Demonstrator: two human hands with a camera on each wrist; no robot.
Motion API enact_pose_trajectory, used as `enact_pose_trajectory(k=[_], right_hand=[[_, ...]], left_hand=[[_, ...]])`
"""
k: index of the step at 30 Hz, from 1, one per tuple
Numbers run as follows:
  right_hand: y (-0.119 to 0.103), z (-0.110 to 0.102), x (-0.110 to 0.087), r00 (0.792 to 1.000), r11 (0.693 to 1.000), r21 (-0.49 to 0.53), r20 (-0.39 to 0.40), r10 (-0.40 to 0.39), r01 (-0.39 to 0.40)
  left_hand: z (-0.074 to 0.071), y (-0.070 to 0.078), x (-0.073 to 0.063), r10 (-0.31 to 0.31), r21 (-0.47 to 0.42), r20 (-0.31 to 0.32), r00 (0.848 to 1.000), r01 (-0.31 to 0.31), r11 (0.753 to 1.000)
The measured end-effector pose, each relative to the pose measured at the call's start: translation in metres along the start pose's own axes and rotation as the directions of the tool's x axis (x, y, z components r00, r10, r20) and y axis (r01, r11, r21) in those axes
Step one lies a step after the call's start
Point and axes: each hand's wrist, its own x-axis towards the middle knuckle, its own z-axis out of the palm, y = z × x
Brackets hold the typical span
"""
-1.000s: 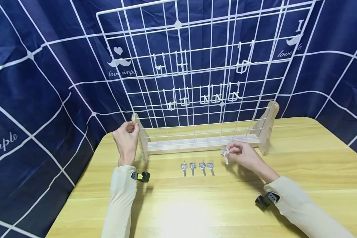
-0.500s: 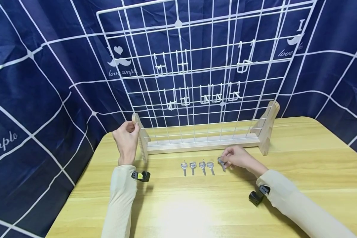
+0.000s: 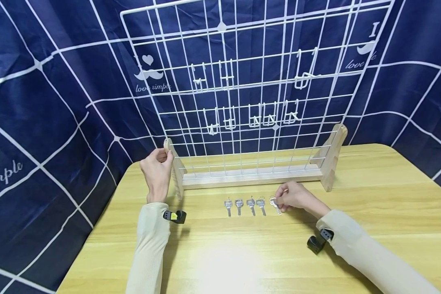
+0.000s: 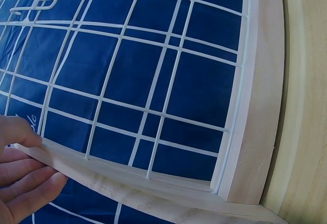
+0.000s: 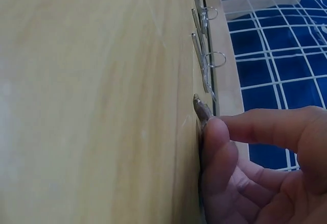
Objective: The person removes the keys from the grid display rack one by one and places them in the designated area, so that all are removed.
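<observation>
My left hand (image 3: 157,171) pinches the upper end of the left wooden upright (image 3: 176,175) of a stand that bears a white wire grid (image 3: 239,141). In the left wrist view, thumb and fingertips lie either side of that wooden piece (image 4: 122,185). My right hand (image 3: 295,196) pinches a silver key (image 3: 275,204) at the tabletop, to the right of a row of several similar keys (image 3: 239,206). From the right wrist, the pinched key (image 5: 203,109) is partly hidden by the fingers, and a ring (image 5: 216,59) shows on a neighbouring key.
White hooks (image 3: 269,119) hang on the grid in two rows. The stand's wooden base bar (image 3: 242,179) runs behind the keys on the wooden table (image 3: 191,245). A dark blue curtain (image 3: 77,122) with white lines surrounds the table at the back and sides.
My right hand has brought the key down and slightly toward me, from near the base bar to the right end of the row of keys. My left hand stays in place.
</observation>
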Motion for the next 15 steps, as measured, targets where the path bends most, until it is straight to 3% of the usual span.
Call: enact_pose_trajectory(k=[8, 15], right_hand=[[-0.0020, 0.0029, -0.0041, 0.999, 0.994, 0.101, 0.025, 0.044, -0.047], [-0.0054, 0.0076, -0.0033, 0.996, 0.988, 0.129, 0.014, 0.086, -0.087]], left_hand=[[-0.0003, 0.0012, -0.0006, 0.004, 0.005, 0.001, 1.000, -0.004, 1.000], [-0.0003, -0.0014, 0.0004, 0.000, -0.010, -0.002, 1.000, 0.000, 1.000]])
